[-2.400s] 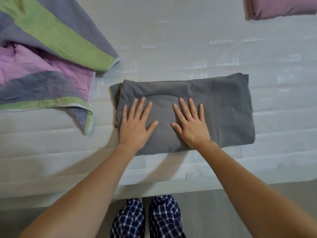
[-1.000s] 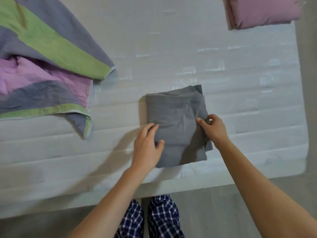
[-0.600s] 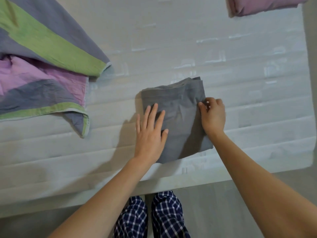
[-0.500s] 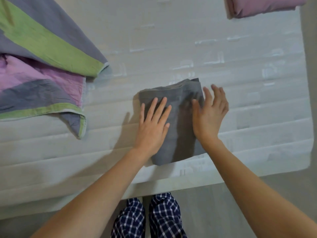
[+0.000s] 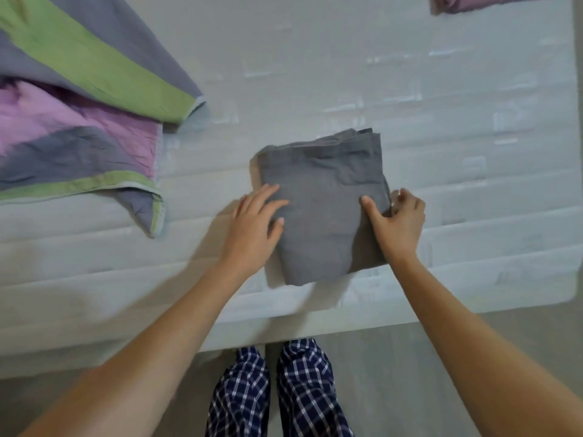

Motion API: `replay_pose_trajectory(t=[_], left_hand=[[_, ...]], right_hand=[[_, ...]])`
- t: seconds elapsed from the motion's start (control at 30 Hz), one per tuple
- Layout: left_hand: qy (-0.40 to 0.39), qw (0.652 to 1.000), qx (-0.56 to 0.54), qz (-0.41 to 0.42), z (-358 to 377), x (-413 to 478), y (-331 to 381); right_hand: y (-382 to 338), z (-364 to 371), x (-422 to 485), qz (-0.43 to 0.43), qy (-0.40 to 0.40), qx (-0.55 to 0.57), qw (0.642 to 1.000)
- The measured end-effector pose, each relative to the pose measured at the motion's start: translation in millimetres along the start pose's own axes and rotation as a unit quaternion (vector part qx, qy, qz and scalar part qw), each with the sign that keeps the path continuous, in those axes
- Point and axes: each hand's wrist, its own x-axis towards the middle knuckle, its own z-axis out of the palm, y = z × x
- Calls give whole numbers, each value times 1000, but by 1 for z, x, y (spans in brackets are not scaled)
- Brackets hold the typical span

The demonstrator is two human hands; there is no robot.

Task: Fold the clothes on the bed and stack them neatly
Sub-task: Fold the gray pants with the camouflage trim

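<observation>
A grey cloth point(image 5: 321, 209), folded into a thick, nearly square pad, lies flat on the white mattress point(image 5: 315, 58), close to the mattress's near edge and a little right of its middle. Several layers show at the pad's far right corner.

The left hand point(image 5: 252, 225) rests on the pad's left edge with its fingers straight and lying loosely on the fabric, grasping nothing. The right hand point(image 5: 398, 223) grips the pad's right edge: its thumb lies on top of the fabric and its fingers curl round the side, so the edge is pinched between them.

On the left part of the mattress, well apart from the pad, a rumpled quilt point(image 5: 79, 105) in green, purple and pink bands lies spread, one corner pointing toward the near edge. At the mattress's far right corner a pink cloth point(image 5: 492, 1) lies, cut off by the top of the view. Just below the near edge of the mattress stand legs in dark blue checked trousers point(image 5: 303, 389) on a grey floor point(image 5: 394, 373).
</observation>
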Motion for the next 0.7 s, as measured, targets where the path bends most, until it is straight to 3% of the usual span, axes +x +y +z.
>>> replay_pose_trajectory(t=[0.1,0.17,0.33,0.5,0.7], left_hand=[[11,992,-21,-123,-7,-50,-18],[-8,982,-15,-186,-9,-76,-32],[-94,965,7,-244,-12,-108,-60],[-127,942,-46,-308,-28,-134,-59],[-200,937,-24,-285,-82,-179,-20]], right_hand=[[-6,-6,-3,72,-101,82,989],[-17,-10,2,93,-157,76,980],[-37,-28,10,203,-305,168,915],[-36,-46,-46,216,-284,275,892],[0,-123,-180,235,-136,275,922]])
